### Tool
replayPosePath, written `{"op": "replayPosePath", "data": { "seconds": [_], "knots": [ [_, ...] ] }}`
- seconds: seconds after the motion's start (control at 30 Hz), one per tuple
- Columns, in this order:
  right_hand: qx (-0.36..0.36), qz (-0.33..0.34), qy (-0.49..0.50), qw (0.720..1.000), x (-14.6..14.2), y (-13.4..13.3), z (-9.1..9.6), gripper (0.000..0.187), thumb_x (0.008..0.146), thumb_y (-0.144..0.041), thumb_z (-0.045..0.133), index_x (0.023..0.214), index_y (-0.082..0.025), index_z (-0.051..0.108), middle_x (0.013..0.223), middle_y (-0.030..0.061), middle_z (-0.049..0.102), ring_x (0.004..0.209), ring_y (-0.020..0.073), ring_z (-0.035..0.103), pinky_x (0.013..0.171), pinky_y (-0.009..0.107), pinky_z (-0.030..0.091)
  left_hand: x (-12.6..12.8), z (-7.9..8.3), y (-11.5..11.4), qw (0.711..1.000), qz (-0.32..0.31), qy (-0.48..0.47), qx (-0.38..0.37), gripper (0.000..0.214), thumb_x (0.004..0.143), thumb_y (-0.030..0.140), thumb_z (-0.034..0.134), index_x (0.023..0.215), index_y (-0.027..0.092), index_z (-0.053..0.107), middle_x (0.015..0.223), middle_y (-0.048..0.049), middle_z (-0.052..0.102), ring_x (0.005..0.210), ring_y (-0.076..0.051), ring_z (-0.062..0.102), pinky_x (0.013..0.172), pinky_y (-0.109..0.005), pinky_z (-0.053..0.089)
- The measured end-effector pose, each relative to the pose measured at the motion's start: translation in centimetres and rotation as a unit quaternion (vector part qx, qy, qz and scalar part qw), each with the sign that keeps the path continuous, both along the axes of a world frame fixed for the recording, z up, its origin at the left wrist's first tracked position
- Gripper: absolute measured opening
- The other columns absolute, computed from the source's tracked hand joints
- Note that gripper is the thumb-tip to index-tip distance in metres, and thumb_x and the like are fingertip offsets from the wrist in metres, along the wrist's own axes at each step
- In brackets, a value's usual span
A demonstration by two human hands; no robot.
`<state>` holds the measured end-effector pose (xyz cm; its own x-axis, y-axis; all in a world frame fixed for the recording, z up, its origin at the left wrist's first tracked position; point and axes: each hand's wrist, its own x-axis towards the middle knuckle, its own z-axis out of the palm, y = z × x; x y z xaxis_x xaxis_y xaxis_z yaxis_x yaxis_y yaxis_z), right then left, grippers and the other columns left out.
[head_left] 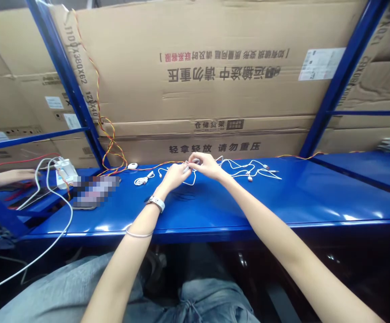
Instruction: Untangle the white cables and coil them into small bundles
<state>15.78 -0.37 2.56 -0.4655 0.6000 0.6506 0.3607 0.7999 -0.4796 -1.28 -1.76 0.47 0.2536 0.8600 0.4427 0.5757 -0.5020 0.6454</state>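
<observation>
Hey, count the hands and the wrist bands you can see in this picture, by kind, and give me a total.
Hands: 3 (left hand, right hand, another person's hand)
Wrist bands: 2 (white wristband, thin pale bracelet)
Total: 5

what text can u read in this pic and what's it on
"轻拿轻放 请勿重压" on the lower carton
"仓储货架" on the middle carton
"运输途中 请勿重压", upside down on the top carton
"1100X380X62", turned on the carton flap
Too small to read: the red and black line above it, and the white labels
</observation>
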Motion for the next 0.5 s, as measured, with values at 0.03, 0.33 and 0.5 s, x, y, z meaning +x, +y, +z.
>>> {"op": "replayPosePath", "data": {
  "seconds": [0.03, 0.33, 0.5],
  "knots": [
    [-0.011, -0.01, 0.016, 1.0, -0.3, 0.0, -0.2, 0.013, 0.079, -0.028, 0.057, 0.079, -0.016, 0.061, 0.08, 0.0016, 0.064, 0.074, 0.0138, 0.055, 0.071, 0.025, 0.041, 0.1, 0.0, -0.1, 0.999, 0.011, 0.035, 0.019, 0.018, 0.085, 0.028, 0.055, 0.078, 0.015, 0.066, 0.078, -0.0097, 0.069, 0.079, -0.022, 0.064, 0.066, -0.024, 0.042],
    [-0.127, 0.013, 0.15, 0.98, -0.8, 0.4, -0.9, 0.018, 0.069, -0.023, 0.059, 0.084, -0.019, 0.052, 0.071, -0.0045, 0.054, 0.064, 0.0099, 0.048, 0.062, 0.022, 0.037, 1.1, 0.4, -1.3, 0.951, 0.138, 0.25, 0.12, 0.032, 0.095, 0.038, 0.042, 0.114, 0.014, 0.052, 0.09, -0.011, 0.072, 0.084, -0.023, 0.07, 0.069, -0.026, 0.046],
    [-0.328, 0.022, 0.237, 0.914, -0.9, 0.5, -0.9, 0.019, 0.061, -0.019, 0.062, 0.073, -0.019, 0.048, 0.06, -0.0061, 0.049, 0.052, 0.0067, 0.041, 0.048, 0.02, 0.027, 1.2, 0.5, -1.8, 0.92, 0.137, 0.326, 0.166, 0.032, 0.096, 0.038, 0.043, 0.12, 0.016, 0.047, 0.092, -0.01, 0.072, 0.086, -0.022, 0.07, 0.069, -0.024, 0.045]
  ]
}}
